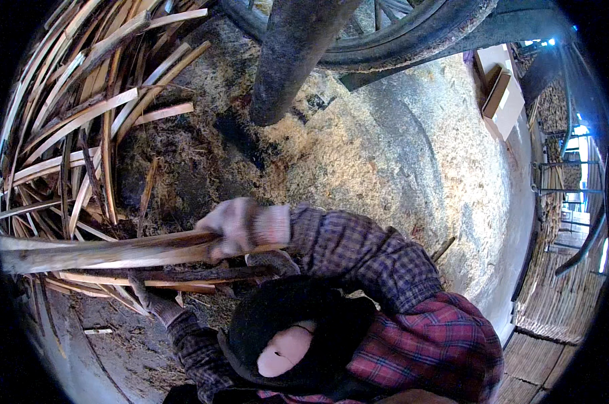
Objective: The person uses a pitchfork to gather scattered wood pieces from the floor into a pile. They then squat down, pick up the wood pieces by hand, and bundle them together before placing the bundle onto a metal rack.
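Observation:
My right hand, in a pale work glove with a ribbed cuff, is closed round the near end of long wooden slats that point left. It is slightly blurred. Lower down, my left hand, in a grey glove, has its fingers hooked over a dark, bark-edged wood strip lying with paler strips just below the slats. The far ends of the slats reach over a loose heap of wood strips at the left. A grey shape beneath my right wrist cannot be made out.
A thick dark metal post and a spoked wheel stand at the top. Pale sawdust covers much of the floor. Open cardboard lies at the upper right, and stacked bundles of thin strips line the right side.

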### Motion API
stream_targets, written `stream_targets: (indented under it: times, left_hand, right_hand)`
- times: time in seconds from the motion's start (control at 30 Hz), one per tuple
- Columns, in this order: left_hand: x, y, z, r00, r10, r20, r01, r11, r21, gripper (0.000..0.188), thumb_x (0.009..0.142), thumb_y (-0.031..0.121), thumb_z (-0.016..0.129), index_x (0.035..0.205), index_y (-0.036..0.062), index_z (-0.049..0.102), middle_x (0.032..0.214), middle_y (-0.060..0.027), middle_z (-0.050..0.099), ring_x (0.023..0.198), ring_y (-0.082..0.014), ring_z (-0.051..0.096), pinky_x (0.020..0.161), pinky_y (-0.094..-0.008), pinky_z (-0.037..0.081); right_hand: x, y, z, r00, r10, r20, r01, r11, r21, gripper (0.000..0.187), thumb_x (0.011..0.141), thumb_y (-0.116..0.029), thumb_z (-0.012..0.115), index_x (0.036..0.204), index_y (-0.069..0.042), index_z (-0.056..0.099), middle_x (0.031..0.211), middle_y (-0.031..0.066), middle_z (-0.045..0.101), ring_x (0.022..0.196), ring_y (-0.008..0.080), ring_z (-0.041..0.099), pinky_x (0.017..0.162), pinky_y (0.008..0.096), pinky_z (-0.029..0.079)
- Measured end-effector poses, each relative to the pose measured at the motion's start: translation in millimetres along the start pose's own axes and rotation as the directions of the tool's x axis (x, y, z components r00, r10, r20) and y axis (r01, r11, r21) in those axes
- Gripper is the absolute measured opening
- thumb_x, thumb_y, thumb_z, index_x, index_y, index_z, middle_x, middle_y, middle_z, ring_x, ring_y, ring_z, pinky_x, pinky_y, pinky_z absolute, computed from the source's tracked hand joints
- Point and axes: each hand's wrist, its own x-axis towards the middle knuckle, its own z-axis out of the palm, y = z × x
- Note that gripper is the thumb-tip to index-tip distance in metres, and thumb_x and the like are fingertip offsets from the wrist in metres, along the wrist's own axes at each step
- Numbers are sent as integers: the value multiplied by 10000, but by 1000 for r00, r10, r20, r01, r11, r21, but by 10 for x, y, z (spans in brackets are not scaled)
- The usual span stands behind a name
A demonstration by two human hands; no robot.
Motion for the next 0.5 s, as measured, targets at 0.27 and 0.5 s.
stream_targets:
  times: [0.27,0.5]
  left_hand:
    - [-74,89,178,998,56,24,-56,998,9,582,848,424,451,1327,130,302,1276,-142,383,1134,-330,396,938,-506,334]
    - [27,5,-367,988,-56,144,92,964,-250,697,770,468,563,1291,67,333,1172,-139,467,1010,-301,483,846,-449,419]
  right_hand:
    - [1119,424,975,997,49,55,5,700,-714,323,716,-361,577,843,-72,645,690,100,623,644,276,605,581,445,475]
    - [880,-445,865,950,201,240,-52,857,-512,369,807,-414,486,916,-73,576,766,134,623,657,312,605,599,397,485]
